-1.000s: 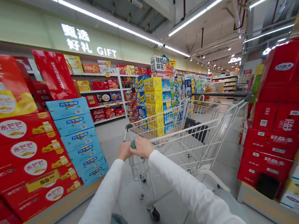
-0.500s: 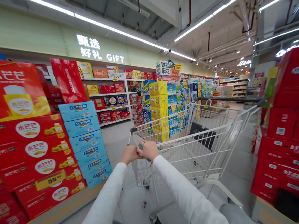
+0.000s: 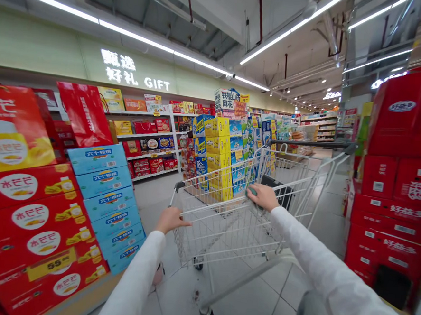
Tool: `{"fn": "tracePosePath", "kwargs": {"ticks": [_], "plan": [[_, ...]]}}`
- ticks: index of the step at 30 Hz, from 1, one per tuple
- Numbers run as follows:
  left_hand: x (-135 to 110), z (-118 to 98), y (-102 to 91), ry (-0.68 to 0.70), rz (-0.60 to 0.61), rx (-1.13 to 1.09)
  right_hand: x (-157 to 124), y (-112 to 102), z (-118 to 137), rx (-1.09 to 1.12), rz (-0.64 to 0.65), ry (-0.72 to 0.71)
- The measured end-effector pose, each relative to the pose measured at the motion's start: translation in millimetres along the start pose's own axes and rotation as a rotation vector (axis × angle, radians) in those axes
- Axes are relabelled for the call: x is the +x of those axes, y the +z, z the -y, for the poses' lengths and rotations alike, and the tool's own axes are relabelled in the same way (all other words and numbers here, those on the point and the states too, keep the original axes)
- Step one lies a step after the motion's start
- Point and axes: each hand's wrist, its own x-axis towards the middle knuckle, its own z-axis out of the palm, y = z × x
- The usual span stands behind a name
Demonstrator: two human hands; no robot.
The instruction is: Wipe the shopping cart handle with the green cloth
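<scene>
- The shopping cart [image 3: 227,230] stands before you in the aisle, its long axis slanting from near left to far right; its front end points back toward you, its dark handle [image 3: 311,144] away.
- Your left hand [image 3: 171,219] bends over the front rim, thumb outstretched; hidden fingers conceal its grip.
- Your right hand [image 3: 262,197], half-curled, is at the near side rail, a small green thing [image 3: 252,192] at its fingertips; you cannot tell whether it holds either.
- Earlier your hands met at the front; now they are apart.
- Counted: one cart, six stacked light-blue boxes [image 3: 104,203].
</scene>
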Motion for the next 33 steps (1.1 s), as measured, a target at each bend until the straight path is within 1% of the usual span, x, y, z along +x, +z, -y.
{"fn": "tracePosePath", "kwargs": {"ticks": [2,3,4,5,6,8,10,11,13,15,18,20,21,22,23,24,25,26,28,29,30,31,32,33], "plan": [[0,1,-0.7,-0.001,-0.002,-0.001,0,-13,-38,-0.034,0.004,0.119],[0,0,-1.1,-0.004,-0.002,-0.001,1,-19,-52,-0.054,0.022,0.179],[0,0,-1.6,-0.008,-0.001,-0.001,4,-24,-60,-0.075,0.049,0.228],[0,0,-2.1,-0.012,0.002,-0.001,6,-28,-64,-0.093,0.081,0.254],[0,-1,-2.6,-0.014,0.004,-0.001,10,-30,-62,-0.106,0.110,0.249],[0,-2,-3.6,-0.002,0.007,-0.006,16,-33,-50,-0.105,0.142,0.141],[-1,-4,-4.4,0.017,0.007,-0.013,19,-33,-33,-0.083,0.140,-0.002],[-1,-4,-4.8,0.023,0.007,-0.015,19,-34,-28,-0.068,0.136,-0.051],[-1,-4,-5.3,0.028,0.008,-0.011,15,-35,-25,-0.031,0.115,-0.088],[-1,-2,-6.0,0.032,0.003,0.003,6,-38,-34,0.000,0.048,-0.098],[0,5,-7.6,0.022,0.012,0.022,-10,-36,-59,-0.046,-0.076,-0.127],[0,1,-9.1,0.010,0.041,0.005,-18,-29,-72,-0.114,-0.088,-0.133],[-2,-7,-10.4,0.017,0.030,-0.016,-20,-24,-76,-0.145,-0.078,-0.123],[-3,-21,-12.1,0.039,-0.022,-0.046,-21,-19,-78,-0.169,-0.072,-0.105],[-5,-41,-14.6,0.084,-0.139,-0.074,-21,-14,-78,-0.188,-0.075,-0.080],[-5,-66,-17.6,0.128,-0.287,-0.097,-20,-9,-77,-0.199,-0.085,-0.056],[-5,-95,-21.3,0.195,-0.400,-0.126,-18,-5,-74,-0.202,-0.097,-0.036],[-3,-127,-25.5,0.273,-0.482,-0.162,-16,-3,-71,-0.195,-0.107,-0.021],[8,-189,-34.9,0.407,-0.598,-0.223,-11,-3,-66,-0.156,-0.115,-0.006],[17,-216,-39.9,0.451,-0.637,-0.241,-9,-5,-64,-0.124,-0.116,-0.008],[27,-239,-44.7,0.480,-0.644,-0.235,-9,-8,-64,-0.083,-0.122,-0.019],[38,-256,-48.9,0.499,-0.620,-0.214,-11,-11,-66,-0.034,-0.138,-0.034],[49,-268,-52.3,0.514,-0.565,-0.187,-17,-14,-70,0.018,-0.170,-0.045],[58,-276,-54.6,0.519,-0.484,-0.164,-27,-17,-78,0.066,-0.214,-0.039]]}}
